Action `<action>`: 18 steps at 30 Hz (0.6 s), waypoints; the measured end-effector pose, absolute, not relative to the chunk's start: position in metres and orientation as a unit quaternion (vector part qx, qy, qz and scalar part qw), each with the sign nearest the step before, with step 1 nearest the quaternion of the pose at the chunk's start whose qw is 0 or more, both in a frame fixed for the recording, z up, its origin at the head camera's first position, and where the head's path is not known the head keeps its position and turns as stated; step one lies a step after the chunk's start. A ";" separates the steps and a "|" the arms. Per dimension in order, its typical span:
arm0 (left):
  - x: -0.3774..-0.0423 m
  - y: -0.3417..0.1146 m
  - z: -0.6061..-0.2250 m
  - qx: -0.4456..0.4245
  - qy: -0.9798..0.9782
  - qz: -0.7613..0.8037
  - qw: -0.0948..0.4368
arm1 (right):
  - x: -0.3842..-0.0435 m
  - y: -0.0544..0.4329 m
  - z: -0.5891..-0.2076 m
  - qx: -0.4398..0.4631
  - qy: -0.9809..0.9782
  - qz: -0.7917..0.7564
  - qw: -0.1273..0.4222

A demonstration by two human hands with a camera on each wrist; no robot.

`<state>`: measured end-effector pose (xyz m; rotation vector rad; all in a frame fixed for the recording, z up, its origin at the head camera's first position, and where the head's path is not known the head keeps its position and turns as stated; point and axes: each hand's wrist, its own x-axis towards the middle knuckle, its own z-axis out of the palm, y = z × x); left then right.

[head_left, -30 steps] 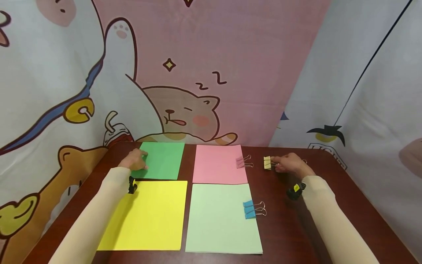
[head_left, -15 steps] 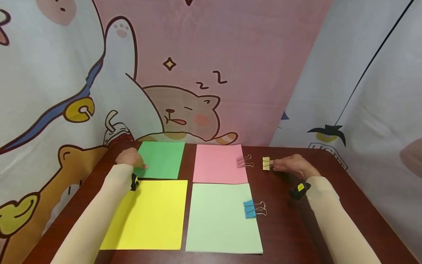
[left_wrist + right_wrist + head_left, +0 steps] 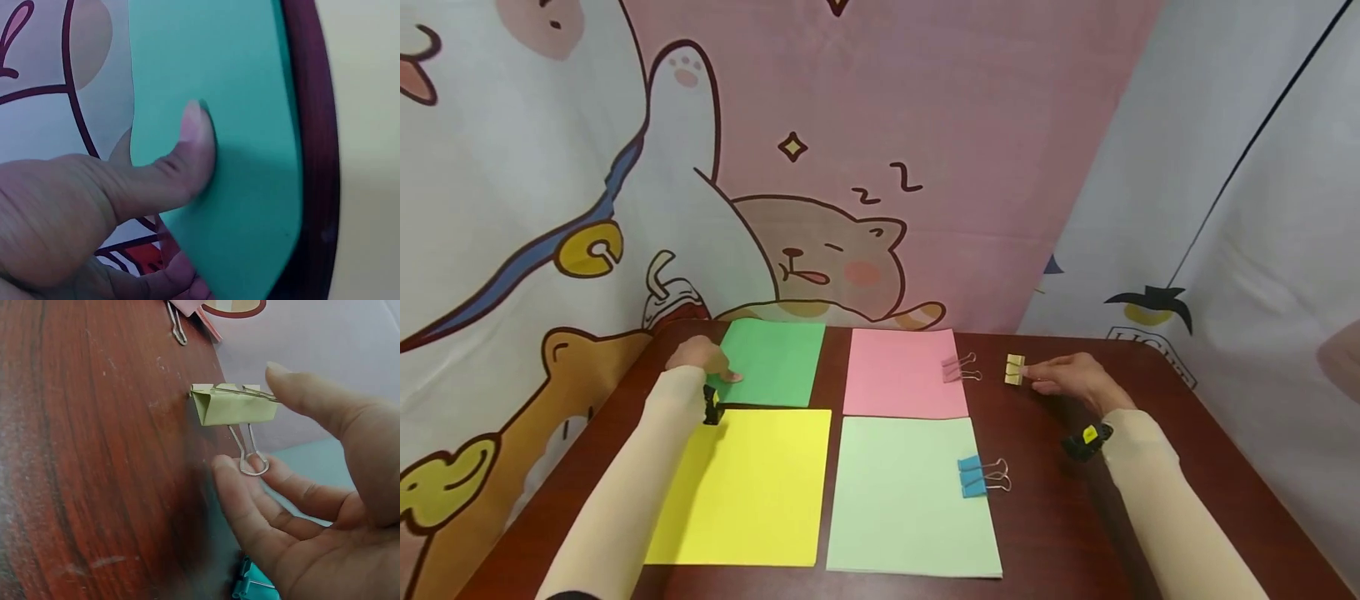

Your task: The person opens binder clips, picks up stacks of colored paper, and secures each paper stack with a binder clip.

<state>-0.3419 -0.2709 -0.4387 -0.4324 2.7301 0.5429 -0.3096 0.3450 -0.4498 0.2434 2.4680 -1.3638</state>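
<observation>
"Yellow binder clip [image 3: 237,407]: where is it, exactly?"

"To the right of the pink paper [image 3: 887,375], apart from it, toward the far side of the counter [image 3: 1037,517]. The right hand [image 3: 1075,379] has it by the wire handles [image 3: 242,462]. Whether it touches the counter, I can't tell."

"How's it being held?"

"Pinched. In the right wrist view the thumb is at the end of the upper handle and the fingertips are at the lower wire loop, which sticks out from the body."

"And how would you expect it to handle?"

"Light, I'd say, and hard to damage. The body looks like stiff sprung metal, so it should push back against a squeeze. The bare wire is thin and smooth; it could slip or swivel if the thumb sits off-centre."

"Best place to take hold?"

"The far ends of both handles, thumb and finger opposite each other. That gives the most leverage."

"What about the left hand [image 3: 700,357]?"

"It's at the green paper [image 3: 778,362]. The thumb lies on top, near an edge, and the other fingers pass below that edge, so I'd judge it's pinching the sheets."
</observation>
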 end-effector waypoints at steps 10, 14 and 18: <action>-0.342 -0.269 -0.443 -0.159 0.949 0.218 0.160 | -0.303 0.339 -0.456 0.082 0.873 -0.475 0.074; -0.338 -0.276 -0.449 -0.164 0.940 0.257 0.153 | -0.299 0.336 -0.457 0.107 0.882 -0.456 0.040; -0.335 -0.278 -0.450 -0.169 0.933 0.285 0.139 | -0.294 0.338 -0.459 0.115 0.886 -0.449 0.016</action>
